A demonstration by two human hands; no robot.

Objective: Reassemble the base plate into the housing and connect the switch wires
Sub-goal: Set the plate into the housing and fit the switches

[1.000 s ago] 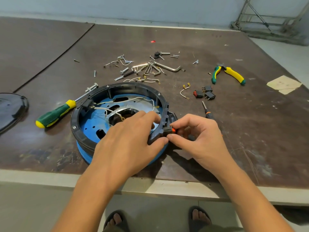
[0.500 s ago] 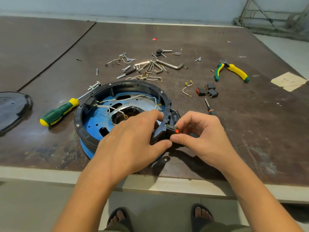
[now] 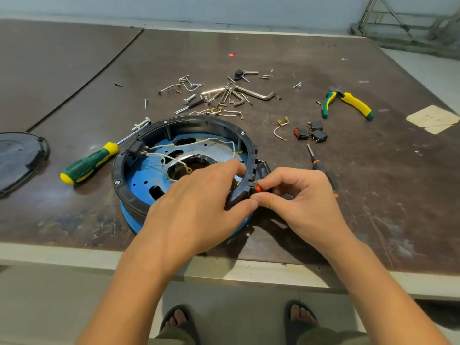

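We see a dark brown worktable (image 3: 373,183), scuffed and stained, with a pale front edge across the lower frame. A light blue-grey wall (image 3: 199,8) runs along the top, a metal frame (image 3: 398,18) at upper right, grey floor (image 3: 62,307) below.

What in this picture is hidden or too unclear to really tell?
All in the head view:
- The switch: only an orange bit shows between the left hand and right hand.
- The wire ends near the switch: covered by the left hand.
- The near rim of the housing: behind the left hand.
- The black cover: cut off by the left edge.
- The small screws: too small to tell apart.
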